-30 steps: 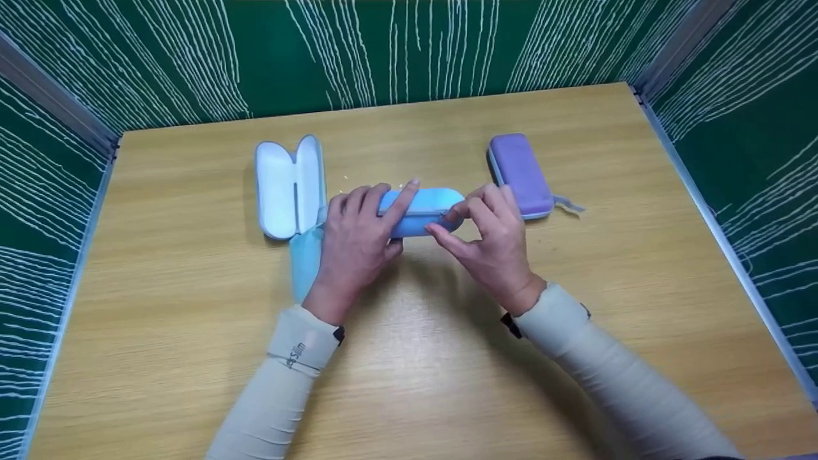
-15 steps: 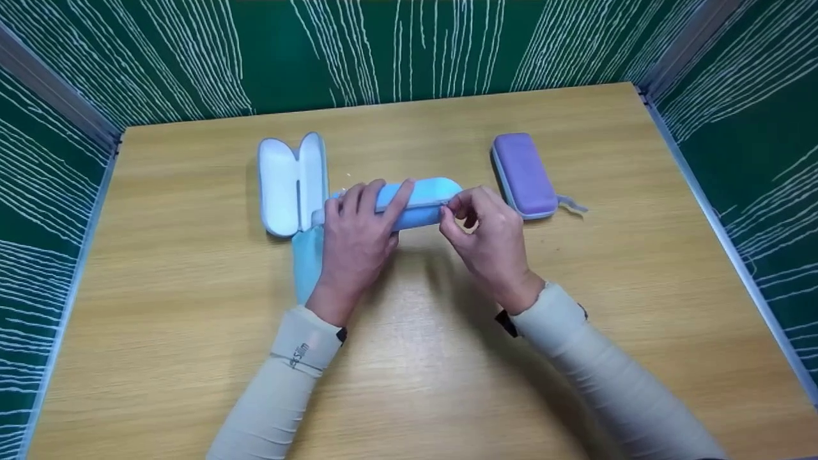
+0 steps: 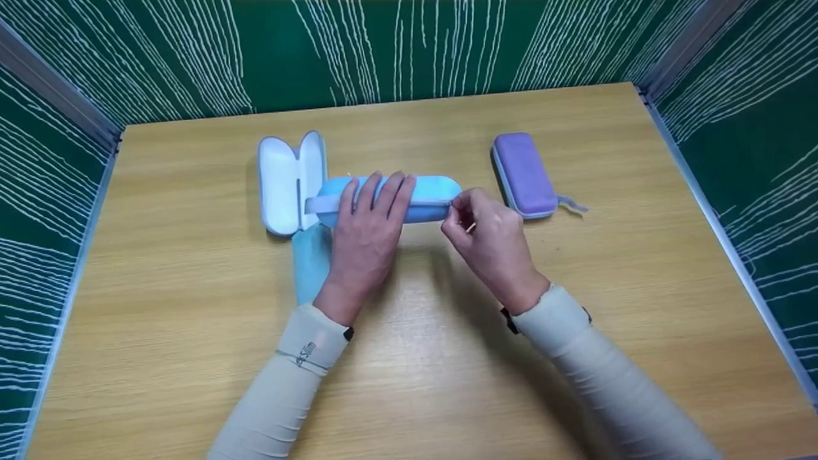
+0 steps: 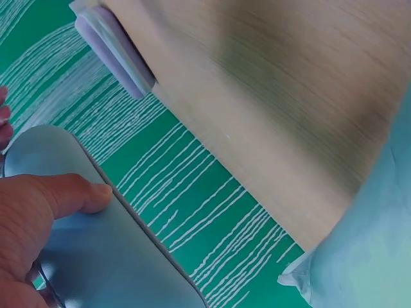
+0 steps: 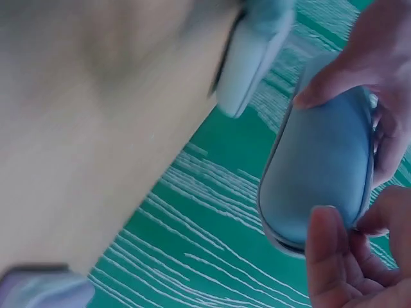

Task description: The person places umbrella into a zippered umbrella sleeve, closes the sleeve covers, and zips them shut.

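Wooden table, blue case, long axis left to right, left fingers gripping it, right fingers pinching its end.

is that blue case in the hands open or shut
Shut, apparently: the two halves of the blue zip case meet along the seam. I can't tell whether it's fully zipped; the right hand hides part of one end.

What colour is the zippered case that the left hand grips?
Light blue; the zippered case shows best in the head view, looking duller in both wrist views.
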Tool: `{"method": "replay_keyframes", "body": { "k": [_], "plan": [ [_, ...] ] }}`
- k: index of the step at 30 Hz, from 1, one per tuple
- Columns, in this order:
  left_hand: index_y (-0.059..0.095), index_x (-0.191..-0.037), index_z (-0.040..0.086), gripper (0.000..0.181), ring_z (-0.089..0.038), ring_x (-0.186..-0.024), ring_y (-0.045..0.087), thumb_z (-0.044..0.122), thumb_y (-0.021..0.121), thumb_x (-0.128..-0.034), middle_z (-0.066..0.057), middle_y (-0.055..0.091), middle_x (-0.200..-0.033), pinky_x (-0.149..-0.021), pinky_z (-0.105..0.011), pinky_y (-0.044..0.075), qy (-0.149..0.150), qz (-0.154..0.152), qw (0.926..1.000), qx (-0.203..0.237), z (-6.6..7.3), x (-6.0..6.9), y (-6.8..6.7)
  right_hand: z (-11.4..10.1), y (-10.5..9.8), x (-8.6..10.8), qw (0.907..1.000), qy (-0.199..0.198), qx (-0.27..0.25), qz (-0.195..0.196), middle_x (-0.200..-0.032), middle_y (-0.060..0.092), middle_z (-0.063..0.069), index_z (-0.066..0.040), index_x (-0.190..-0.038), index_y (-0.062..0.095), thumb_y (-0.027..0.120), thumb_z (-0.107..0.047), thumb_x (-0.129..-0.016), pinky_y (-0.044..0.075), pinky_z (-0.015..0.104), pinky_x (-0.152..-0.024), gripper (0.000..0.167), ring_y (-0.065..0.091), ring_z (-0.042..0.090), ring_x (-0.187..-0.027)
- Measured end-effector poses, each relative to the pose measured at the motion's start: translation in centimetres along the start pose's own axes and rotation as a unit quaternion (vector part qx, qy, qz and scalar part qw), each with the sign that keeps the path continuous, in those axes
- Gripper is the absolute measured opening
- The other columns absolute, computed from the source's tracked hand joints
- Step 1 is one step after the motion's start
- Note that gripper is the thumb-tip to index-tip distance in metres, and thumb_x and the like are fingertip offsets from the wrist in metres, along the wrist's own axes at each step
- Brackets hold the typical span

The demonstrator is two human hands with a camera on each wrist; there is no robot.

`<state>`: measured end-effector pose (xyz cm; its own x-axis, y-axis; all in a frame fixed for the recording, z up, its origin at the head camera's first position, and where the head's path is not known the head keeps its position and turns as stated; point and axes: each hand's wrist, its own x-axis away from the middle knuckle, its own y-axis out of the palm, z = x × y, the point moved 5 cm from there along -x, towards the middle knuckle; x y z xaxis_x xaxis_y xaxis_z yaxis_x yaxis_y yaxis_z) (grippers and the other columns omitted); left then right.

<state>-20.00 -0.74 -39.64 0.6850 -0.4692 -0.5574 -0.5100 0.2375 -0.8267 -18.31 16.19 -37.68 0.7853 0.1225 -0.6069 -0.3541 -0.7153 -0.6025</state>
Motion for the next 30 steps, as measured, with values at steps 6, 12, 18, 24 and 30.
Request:
{"method": "replay_keyframes", "body": {
  "k": [6, 12, 18, 24, 30],
  "plan": [
    [0.042, -0.156, 0.019, 0.063, -0.036, -0.135, 0.047, 0.013, 0.068, -0.0986, -0.012, 0.051, -0.146, -0.114, -0.058, 0.034, -0.001, -0.016, 0.9998, -0.007, 0.2, 0.0, 0.0, 0.5, -0.1, 0.0, 0.9978, 0.027, -0.055, 0.024, -0.082, 0.07, 0.009, 0.003, -0.092, 0.065, 0.07, 0.004, -0.088, 0.058, 0.024, -0.061, 0.007, 0.067, 0.014, -0.07],
    [0.038, -0.159, 0.029, 0.071, -0.037, -0.135, 0.046, 0.018, 0.071, -0.0971, -0.013, 0.049, -0.145, -0.113, -0.061, 0.033, 0.007, -0.016, 0.9998, -0.011, 0.3, -0.1, -0.1, 1.1, -0.3, -0.1, 0.9686, 0.104, -0.22, 0.052, -0.079, 0.071, 0.007, 0.005, -0.091, 0.071, 0.075, 0.005, -0.088, 0.055, 0.024, -0.057, 0.006, 0.065, 0.015, -0.062],
    [0.032, -0.161, 0.029, 0.077, -0.036, -0.139, 0.042, 0.017, 0.072, -0.0962, -0.013, 0.046, -0.148, -0.117, -0.062, 0.027, -0.003, -0.036, 0.9993, -0.012, 0.2, 0.1, 0.2, 1.4, -0.6, -0.2, 0.9399, 0.159, -0.301, 0.025, -0.083, 0.072, 0.013, 0.007, -0.092, 0.072, 0.076, 0.002, -0.091, 0.06, 0.034, -0.063, 0.007, 0.07, 0.019, -0.066],
    [0.025, -0.162, 0.033, 0.09, -0.036, -0.14, 0.039, 0.012, 0.076, -0.092, -0.011, 0.041, -0.149, -0.118, -0.063, 0.021, -0.022, -0.046, 0.9986, 0.012, 0.1, 0.0, 0.1, 1.7, -1.0, 0.1, 0.9024, 0.207, -0.377, 0.025, -0.085, 0.071, 0.023, 0.011, -0.093, 0.07, 0.073, 0.006, -0.092, 0.062, 0.036, -0.071, 0.006, 0.072, 0.019, -0.07],
    [0.025, -0.159, 0.036, 0.094, -0.036, -0.14, 0.036, 0.009, 0.08, -0.0877, -0.011, 0.038, -0.149, -0.119, -0.064, 0.018, -0.026, -0.036, 0.9988, 0.021, -0.2, 0.1, -0.2, 2.2, -1.0, 0.5, 0.8754, 0.237, -0.421, 0.012, -0.09, 0.069, 0.026, 0.014, -0.096, 0.067, 0.071, 0.004, -0.094, 0.061, 0.038, -0.076, 0.011, 0.072, 0.02, -0.074]
  ]
}}
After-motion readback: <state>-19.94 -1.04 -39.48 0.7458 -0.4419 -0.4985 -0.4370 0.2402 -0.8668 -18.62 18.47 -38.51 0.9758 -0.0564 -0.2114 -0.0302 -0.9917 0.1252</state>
